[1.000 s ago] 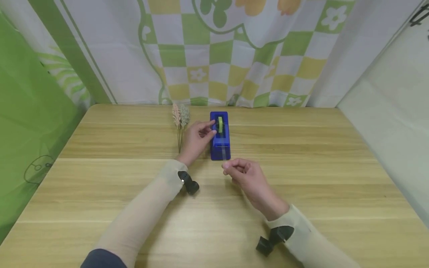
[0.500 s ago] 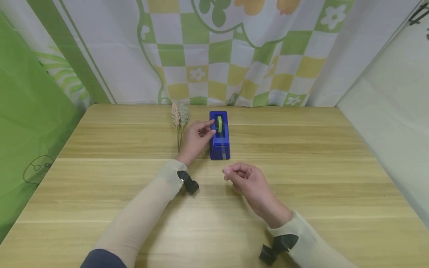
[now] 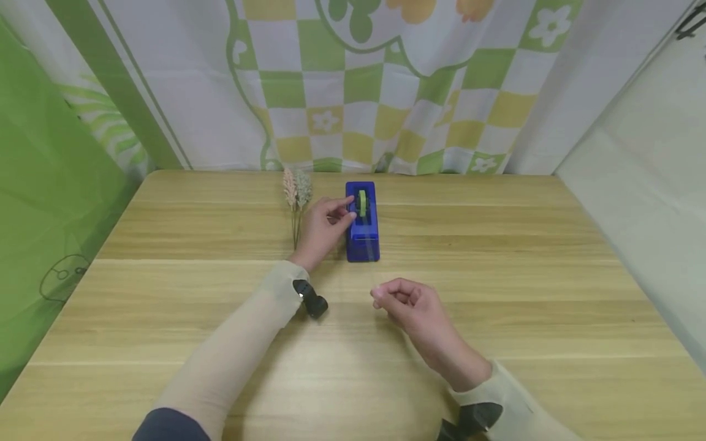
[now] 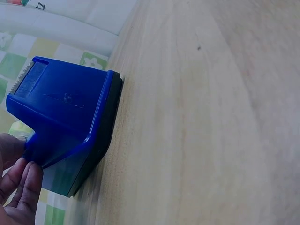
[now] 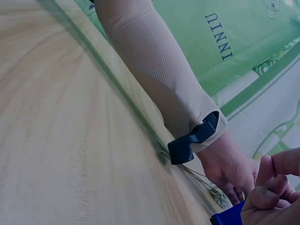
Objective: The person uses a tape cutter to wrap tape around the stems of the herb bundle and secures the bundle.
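A blue tape dispenser [image 3: 363,250] stands on the wooden table, with a yellow-green roll of clear tape [image 3: 362,204] inside. My left hand [image 3: 322,229] grips its left side by the roll; in the left wrist view, thumb and fingers [image 4: 29,187] pinch the blue wall below the serrated cutter [image 4: 22,77]. In front of the dispenser, my right hand [image 3: 417,315] pinches the end of the clear tape between thumb and forefinger. The strip between dispenser and fingertips barely shows. The right wrist view has the curled right-hand fingers [image 5: 262,199] overlapping the dispenser.
Two artificial flower sprigs [image 3: 296,191], one pink and one grey-green, lie left of the dispenser beside the left wrist. A checked curtain [image 3: 358,92] hangs behind the table's back edge. A green sheet [image 3: 55,184] is at the left and a white wall [image 3: 645,153] at the right.
My right hand has drawn back toward the body and slightly right, away from the dispenser, lengthening the pulled tape. The left hand and the dispenser have stayed in place.
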{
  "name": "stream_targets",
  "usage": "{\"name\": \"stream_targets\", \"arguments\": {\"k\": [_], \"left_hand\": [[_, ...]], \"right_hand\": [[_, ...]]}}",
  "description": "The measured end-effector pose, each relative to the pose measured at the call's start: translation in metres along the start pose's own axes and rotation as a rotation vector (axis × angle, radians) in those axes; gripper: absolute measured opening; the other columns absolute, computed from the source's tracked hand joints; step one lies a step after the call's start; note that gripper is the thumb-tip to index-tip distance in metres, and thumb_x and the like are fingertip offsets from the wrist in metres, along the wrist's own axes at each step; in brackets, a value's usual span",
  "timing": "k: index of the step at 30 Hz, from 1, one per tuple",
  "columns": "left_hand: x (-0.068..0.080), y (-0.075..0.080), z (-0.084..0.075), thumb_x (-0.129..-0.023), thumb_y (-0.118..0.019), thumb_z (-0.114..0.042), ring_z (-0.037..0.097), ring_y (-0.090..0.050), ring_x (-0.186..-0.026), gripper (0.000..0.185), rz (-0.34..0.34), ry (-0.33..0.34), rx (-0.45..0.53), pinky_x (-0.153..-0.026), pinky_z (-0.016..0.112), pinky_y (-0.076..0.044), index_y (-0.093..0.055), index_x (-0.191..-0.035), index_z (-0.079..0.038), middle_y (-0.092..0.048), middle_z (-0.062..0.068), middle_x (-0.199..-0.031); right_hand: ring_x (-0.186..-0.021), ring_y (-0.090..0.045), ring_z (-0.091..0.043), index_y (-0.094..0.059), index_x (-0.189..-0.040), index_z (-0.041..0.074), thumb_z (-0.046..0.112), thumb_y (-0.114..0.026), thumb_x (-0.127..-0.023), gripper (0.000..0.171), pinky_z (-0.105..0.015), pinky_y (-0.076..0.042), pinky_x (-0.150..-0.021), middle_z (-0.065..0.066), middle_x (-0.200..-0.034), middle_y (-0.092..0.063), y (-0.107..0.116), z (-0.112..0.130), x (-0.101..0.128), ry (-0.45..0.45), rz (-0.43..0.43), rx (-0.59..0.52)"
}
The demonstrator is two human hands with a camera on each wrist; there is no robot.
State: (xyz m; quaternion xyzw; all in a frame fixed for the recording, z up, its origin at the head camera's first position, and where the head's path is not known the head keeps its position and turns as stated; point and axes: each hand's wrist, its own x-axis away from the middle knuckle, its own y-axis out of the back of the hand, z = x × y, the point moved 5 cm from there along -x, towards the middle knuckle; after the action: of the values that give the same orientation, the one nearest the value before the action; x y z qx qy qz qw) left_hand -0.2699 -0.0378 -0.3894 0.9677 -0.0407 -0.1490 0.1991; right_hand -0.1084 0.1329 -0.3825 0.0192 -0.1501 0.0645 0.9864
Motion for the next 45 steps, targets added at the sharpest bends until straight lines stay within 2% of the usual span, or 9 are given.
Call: {"name": "stream_targets", "arguments": {"k": [8,13,22,28,34,41,45], "left_hand": [[0.001,0.001,-0.001,-0.098,-0.073,-0.011,0.028,-0.07,-0.103,0.036,0.004,0.017,0.011,-0.096,0.037,-0.061,-0.07,-0.134,-0.007,-0.068,0.015,-0.106],[0.0,0.0,-0.001,-0.099,-0.072,-0.013,0.027,-0.069,-0.104,0.036,0.01,0.026,0.007,-0.096,0.037,-0.06,-0.07,-0.135,-0.008,-0.068,0.014,-0.107],[-0.001,-0.001,0.0,-0.099,-0.072,-0.015,0.027,-0.07,-0.102,0.037,0.015,0.029,0.007,-0.095,0.036,-0.061,-0.07,-0.135,-0.008,-0.068,0.015,-0.107],[-0.001,-0.001,0.001,-0.099,-0.073,-0.015,0.026,-0.069,-0.101,0.037,0.017,0.024,0.007,-0.094,0.036,-0.061,-0.07,-0.135,-0.008,-0.068,0.013,-0.106],[-0.001,-0.001,0.001,-0.099,-0.072,-0.015,0.026,-0.069,-0.101,0.037,0.019,0.026,0.005,-0.094,0.036,-0.06,-0.069,-0.135,-0.007,-0.068,0.013,-0.106],[-0.002,0.0,-0.005,-0.1,-0.071,-0.014,0.027,-0.07,-0.103,0.036,0.036,0.032,-0.026,-0.096,0.036,-0.06,-0.069,-0.135,-0.006,-0.068,0.015,-0.108],[-0.004,0.01,-0.016,-0.103,-0.066,-0.013,0.029,-0.069,-0.104,0.035,0.043,0.018,-0.034,-0.096,0.038,-0.059,-0.067,-0.135,-0.001,-0.07,0.017,-0.109]], "right_hand": [[-0.073,-0.055,-0.006,-0.067,-0.108,-0.004,0.014,-0.067,-0.101,0.019,-0.017,-0.047,-0.067,0.002,-0.089,-0.073,0.001,-0.002,0.011,-0.007,0.003,0.033],[-0.079,-0.061,-0.008,-0.068,-0.105,0.001,0.014,-0.069,-0.1,0.015,-0.018,-0.049,-0.069,0.003,-0.09,-0.074,0.0,-0.002,0.018,-0.013,0.009,0.013],[-0.073,-0.055,-0.006,-0.067,-0.1,0.002,0.012,-0.07,-0.099,0.01,-0.016,-0.044,-0.065,0.007,-0.085,-0.071,-0.007,-0.005,0.027,-0.002,0.046,-0.024],[-0.074,-0.057,-0.006,-0.068,-0.099,0.006,0.012,-0.07,-0.099,0.006,-0.016,-0.044,-0.065,0.009,-0.084,-0.071,-0.009,-0.008,0.032,-0.004,0.048,-0.041],[-0.071,-0.053,-0.004,-0.069,-0.099,0.007,0.014,-0.07,-0.099,0.007,-0.016,-0.043,-0.064,0.009,-0.084,-0.071,-0.009,-0.008,0.035,-0.009,0.047,-0.051],[-0.068,-0.049,-0.003,-0.069,-0.098,0.008,0.013,-0.068,-0.1,0.005,-0.015,-0.041,-0.061,0.01,-0.083,-0.071,-0.009,-0.007,0.035,-0.007,0.044,-0.057],[-0.069,-0.051,-0.003,-0.068,-0.095,0.012,0.009,-0.066,-0.101,0.007,-0.015,-0.042,-0.062,0.01,-0.083,-0.071,-0.009,-0.005,0.035,0.005,0.054,-0.06]]}}
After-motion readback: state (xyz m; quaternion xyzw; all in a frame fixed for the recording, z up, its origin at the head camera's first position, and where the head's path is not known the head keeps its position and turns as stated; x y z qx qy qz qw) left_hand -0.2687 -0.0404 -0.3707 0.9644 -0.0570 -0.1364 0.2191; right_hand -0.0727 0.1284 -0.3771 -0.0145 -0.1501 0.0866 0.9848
